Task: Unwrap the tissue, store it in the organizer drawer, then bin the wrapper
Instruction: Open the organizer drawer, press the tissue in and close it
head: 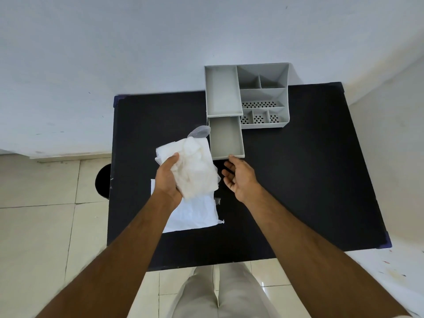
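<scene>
My left hand (169,177) grips a stack of white tissue (195,164) above the black table, just left of the drawer. The grey organizer (263,97) stands at the table's far edge. Its drawer (226,136) is pulled out toward me and holds nothing. My right hand (238,176) hovers with fingers apart just below the drawer's front edge, one fingertip at that edge. A flat white wrapper (195,214) lies on the table under my left hand. A translucent scrap (199,131) sticks up behind the tissue.
The black table (298,180) fills the middle of the view. A dark round bin (103,181) stands on the tiled floor, partly hidden behind the table's left edge. A white wall runs behind the table.
</scene>
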